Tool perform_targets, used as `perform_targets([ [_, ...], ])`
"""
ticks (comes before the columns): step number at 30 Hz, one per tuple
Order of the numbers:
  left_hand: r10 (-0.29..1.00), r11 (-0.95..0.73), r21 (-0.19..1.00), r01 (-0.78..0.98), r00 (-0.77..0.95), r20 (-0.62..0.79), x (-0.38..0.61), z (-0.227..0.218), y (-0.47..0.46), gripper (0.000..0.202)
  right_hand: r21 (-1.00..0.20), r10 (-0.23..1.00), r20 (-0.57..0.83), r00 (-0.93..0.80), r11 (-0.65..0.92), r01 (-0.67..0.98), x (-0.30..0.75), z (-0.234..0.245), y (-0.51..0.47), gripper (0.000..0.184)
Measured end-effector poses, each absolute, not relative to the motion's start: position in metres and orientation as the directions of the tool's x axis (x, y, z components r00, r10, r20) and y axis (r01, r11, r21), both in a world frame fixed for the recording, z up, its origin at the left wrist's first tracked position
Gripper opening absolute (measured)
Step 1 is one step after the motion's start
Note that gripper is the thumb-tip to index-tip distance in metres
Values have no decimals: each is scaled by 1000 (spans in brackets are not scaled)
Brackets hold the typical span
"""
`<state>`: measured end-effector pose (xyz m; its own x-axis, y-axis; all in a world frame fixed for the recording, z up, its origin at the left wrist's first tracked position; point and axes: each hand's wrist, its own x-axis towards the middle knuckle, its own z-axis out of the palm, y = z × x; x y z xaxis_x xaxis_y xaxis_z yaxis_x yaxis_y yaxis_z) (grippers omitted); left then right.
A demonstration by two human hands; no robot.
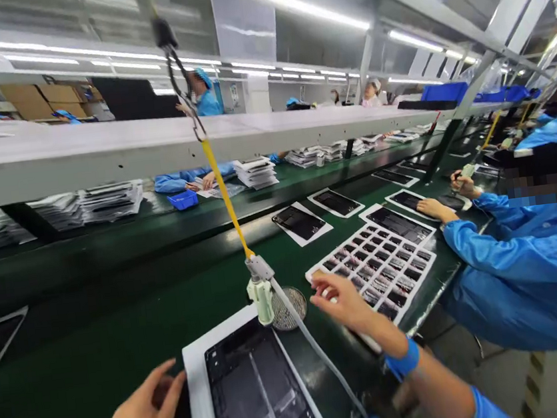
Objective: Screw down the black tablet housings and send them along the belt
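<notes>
My left hand [141,416] is at the left edge of a white backing sheet [196,379], thumb and fingers apart, holding nothing. A black tablet housing [256,386] with a strip down its middle lies on that sheet. My right hand [342,301], with a blue band round the wrist, hovers by the near left corner of a white compartment tray [395,313]. Its fingers are loosely bent and apart, with nothing visible in them. Over the housing's far end hangs a pale green powered screwdriver [263,301]. Behind it sits a round dish [290,308] of tiny parts.
A yellow cord [224,195] suspends the screwdriver, and its grey cable [319,352] trails toward me. More black housings [300,223] lie along the green bench. A co-worker in a blue sleeve [494,245] works at right. A white shelf [101,155] crosses ahead.
</notes>
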<state>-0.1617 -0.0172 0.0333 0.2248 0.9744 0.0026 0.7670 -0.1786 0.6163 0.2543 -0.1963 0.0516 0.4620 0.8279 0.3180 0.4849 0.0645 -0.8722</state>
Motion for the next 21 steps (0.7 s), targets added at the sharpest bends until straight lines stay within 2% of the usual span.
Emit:
perform_targets([
  [4,979,-196,633,749,190,79,-149,33,-11,52,-832,785,266,559,-106,545,306,74,-236,47],
  [6,980,-183,653,735,189,62,-149,25,-14,51,-791,769,222,600,-217,571,330,80,-256,46],
  [12,993,-45,725,687,108,-40,-157,15,-18,48,-587,822,-1,569,-461,665,350,79,-298,10],
  [14,993,-37,739,673,106,-48,-157,14,-17,47,-526,842,-84,532,-491,694,343,78,-305,2],
  [16,993,-49,739,672,112,-36,-157,11,-16,46,-476,856,-148,496,-501,723,334,80,-310,3],
  [19,995,-78,742,666,100,15,-158,4,-13,49,-425,881,-181,438,-472,773,319,81,-317,2],
  [21,993,-108,767,633,110,49,-160,-1,-11,52,-381,901,-192,390,-435,816,312,74,-323,10],
])
